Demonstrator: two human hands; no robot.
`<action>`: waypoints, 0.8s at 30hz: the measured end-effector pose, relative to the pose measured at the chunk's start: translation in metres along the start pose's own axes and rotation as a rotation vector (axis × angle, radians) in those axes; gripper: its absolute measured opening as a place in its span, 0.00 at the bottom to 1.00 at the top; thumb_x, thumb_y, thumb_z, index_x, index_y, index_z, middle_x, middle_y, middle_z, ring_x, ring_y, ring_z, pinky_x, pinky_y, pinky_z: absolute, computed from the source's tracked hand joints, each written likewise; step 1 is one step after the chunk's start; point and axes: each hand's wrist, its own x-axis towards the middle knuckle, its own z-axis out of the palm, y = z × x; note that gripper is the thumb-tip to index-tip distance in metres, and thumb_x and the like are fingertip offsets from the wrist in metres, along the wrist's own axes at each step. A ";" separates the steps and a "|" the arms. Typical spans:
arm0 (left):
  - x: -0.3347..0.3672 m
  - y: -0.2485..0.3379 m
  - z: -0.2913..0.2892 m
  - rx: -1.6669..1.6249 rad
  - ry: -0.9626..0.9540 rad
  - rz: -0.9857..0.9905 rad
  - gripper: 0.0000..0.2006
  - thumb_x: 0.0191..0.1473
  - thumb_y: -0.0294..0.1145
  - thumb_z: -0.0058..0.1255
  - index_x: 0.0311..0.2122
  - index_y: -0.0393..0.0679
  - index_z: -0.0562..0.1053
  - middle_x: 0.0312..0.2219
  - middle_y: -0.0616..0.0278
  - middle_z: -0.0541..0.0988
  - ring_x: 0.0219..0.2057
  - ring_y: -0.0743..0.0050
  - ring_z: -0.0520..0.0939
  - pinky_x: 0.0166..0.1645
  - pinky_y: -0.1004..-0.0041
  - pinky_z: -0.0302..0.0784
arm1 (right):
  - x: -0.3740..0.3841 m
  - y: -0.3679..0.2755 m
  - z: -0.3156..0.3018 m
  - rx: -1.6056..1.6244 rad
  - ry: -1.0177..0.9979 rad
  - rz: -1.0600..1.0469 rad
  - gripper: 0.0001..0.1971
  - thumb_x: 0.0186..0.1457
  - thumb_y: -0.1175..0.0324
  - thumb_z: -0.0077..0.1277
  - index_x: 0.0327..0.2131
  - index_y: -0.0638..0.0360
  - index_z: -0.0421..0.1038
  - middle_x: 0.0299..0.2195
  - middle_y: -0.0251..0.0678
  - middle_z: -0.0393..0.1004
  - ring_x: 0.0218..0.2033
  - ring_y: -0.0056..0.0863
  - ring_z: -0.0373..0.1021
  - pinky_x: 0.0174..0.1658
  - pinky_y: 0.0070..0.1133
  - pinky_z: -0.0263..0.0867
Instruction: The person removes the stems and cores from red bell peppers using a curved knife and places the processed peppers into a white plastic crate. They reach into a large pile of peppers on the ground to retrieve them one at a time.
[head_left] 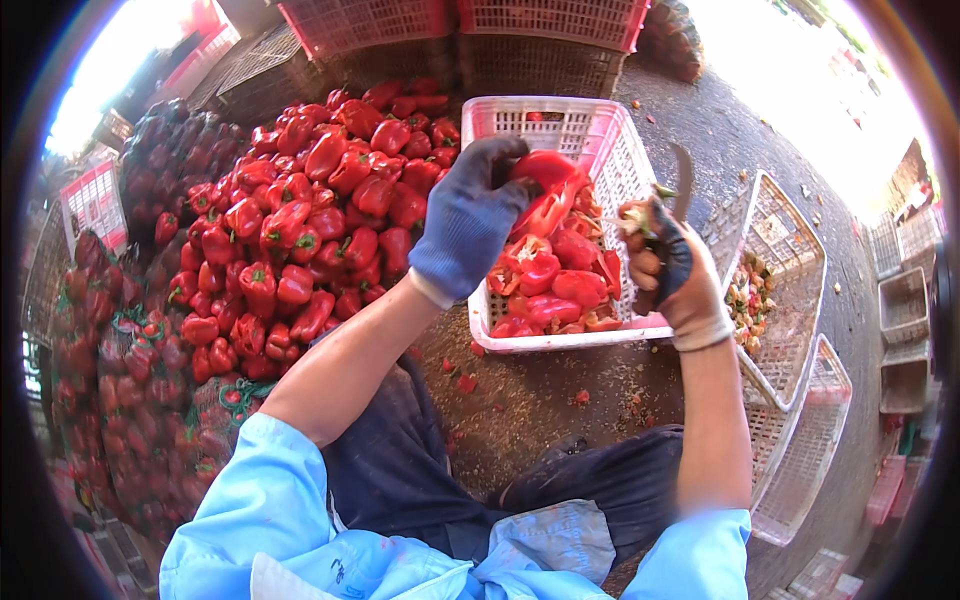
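Note:
My left hand (462,222), in a blue knitted glove, is closed on a cut red bell pepper (550,190) above a white-and-pink plastic crate (612,130). Cut red pepper pieces (560,280) fill the near part of this crate. At its right side, my right hand (684,285) wears a dark glove with bare fingertips showing. It grips a knife with a curved blade (684,180) pointing away from me; the handle is mostly hidden. A pale pepper core (634,214) with some green sits against the fingers of that hand.
Whole red bell peppers (290,235) are heaped at my left, beside full mesh sacks (140,400). A tilted white crate (800,300) on the right holds pepper scraps (750,295); another crate (810,450) lies nearer. Stacked crates (545,45) stand at the back.

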 end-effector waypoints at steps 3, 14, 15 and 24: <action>0.015 0.000 -0.010 0.479 0.007 0.098 0.22 0.54 0.30 0.64 0.55 0.39 0.76 0.44 0.44 0.85 0.47 0.59 0.88 0.53 0.67 0.82 | 0.002 -0.012 -0.057 -0.540 0.128 -0.317 0.18 0.73 0.58 0.48 0.53 0.63 0.74 0.31 0.31 0.75 0.18 0.11 0.63 0.19 0.12 0.60; -0.028 -0.041 -0.254 1.047 -0.204 -0.345 0.23 0.58 0.37 0.59 0.58 0.40 0.75 0.44 0.48 0.85 0.44 0.56 0.87 0.51 0.66 0.82 | -0.054 -0.042 -0.340 -1.205 0.845 0.002 0.28 0.62 0.49 0.59 0.55 0.64 0.77 0.33 0.40 0.79 0.31 0.24 0.73 0.30 0.20 0.66; -0.049 -0.056 -0.264 1.173 -0.274 -0.389 0.26 0.57 0.39 0.59 0.59 0.41 0.75 0.46 0.47 0.85 0.47 0.51 0.86 0.54 0.62 0.81 | -0.064 -0.033 -0.367 -1.309 0.855 0.084 0.29 0.61 0.49 0.61 0.55 0.65 0.77 0.36 0.44 0.81 0.34 0.27 0.75 0.33 0.22 0.70; -0.196 -0.177 -0.254 1.643 -0.756 -0.363 0.21 0.48 0.41 0.63 0.50 0.52 0.79 0.43 0.54 0.84 0.46 0.51 0.83 0.49 0.54 0.77 | -0.014 -0.012 -0.223 -0.978 0.932 -0.170 0.17 0.64 0.52 0.60 0.38 0.58 0.79 0.18 0.23 0.66 0.12 0.13 0.58 0.14 0.19 0.48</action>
